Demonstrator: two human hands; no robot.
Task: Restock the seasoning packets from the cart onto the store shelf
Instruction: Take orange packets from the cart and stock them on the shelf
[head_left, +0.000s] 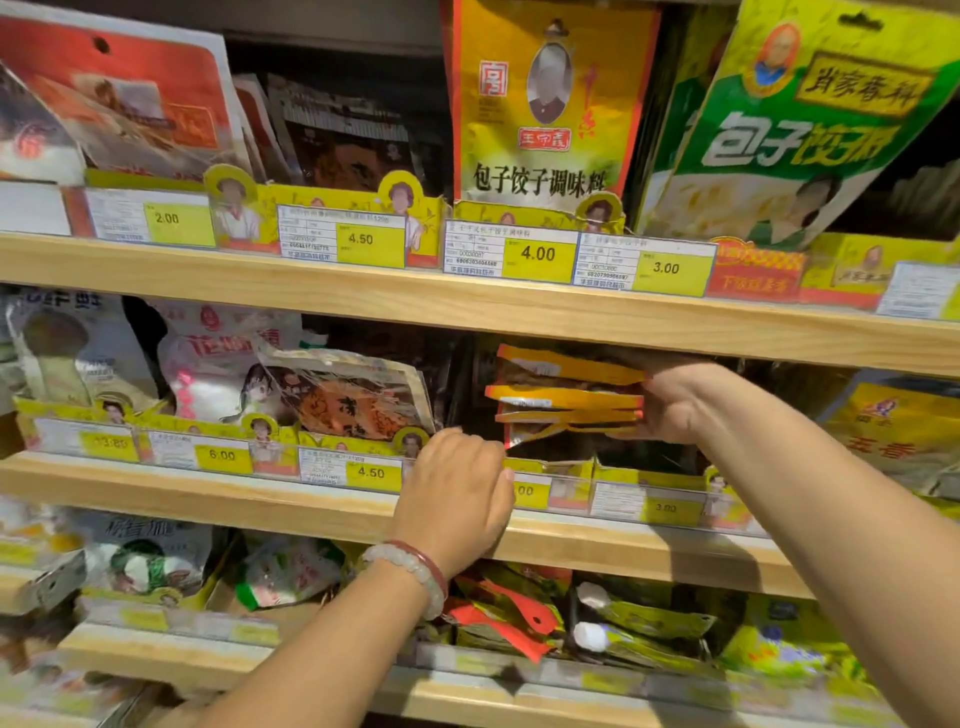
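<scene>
My right hand (675, 402) grips a stack of several flat seasoning packets (563, 397) with orange-yellow top edges, holding them inside a dark bay of the middle shelf (311, 501). My left hand (457, 499), with bead bracelets at the wrist, rests with curled fingers on the low yellow front divider (550, 467) of that bay, just below and left of the stack. What its fingertips touch is hidden. The cart is out of view.
Left of the bay, a tilted brown packet (353, 395) leans behind a 4.50 price tag (371, 473). The upper shelf (467, 301) holds tall yellow (545, 104) and green (789, 130) pouches. The lower shelf (519, 691) holds red-and-green packets (509, 618).
</scene>
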